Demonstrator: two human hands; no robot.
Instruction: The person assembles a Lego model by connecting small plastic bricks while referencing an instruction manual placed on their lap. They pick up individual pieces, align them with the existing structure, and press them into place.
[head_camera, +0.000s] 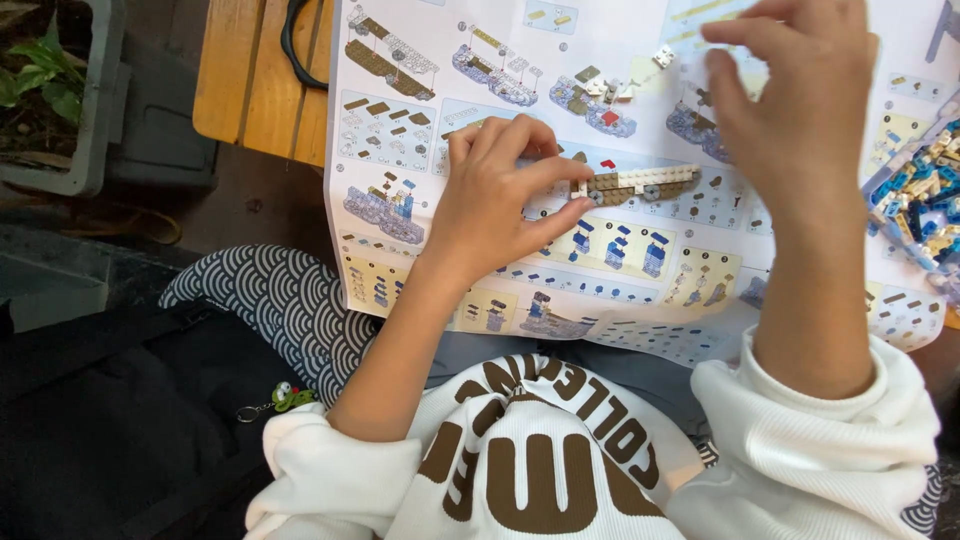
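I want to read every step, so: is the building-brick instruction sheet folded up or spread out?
Spread out. The instruction sheet lies flat over the wooden table, many step panels showing, under the left hand.

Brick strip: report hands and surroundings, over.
Left hand pinches brick strip at its end, over instruction sheet. Right hand raised above sheet. Loose bricks far right.

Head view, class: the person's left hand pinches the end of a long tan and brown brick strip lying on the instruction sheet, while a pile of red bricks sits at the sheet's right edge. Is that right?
One detail is wrong. In the head view the pile of loose bricks at the right edge of the instruction sheet is mostly blue, tan and white, not red. The rest stands: the left hand pinches the end of the long tan and brown brick strip.
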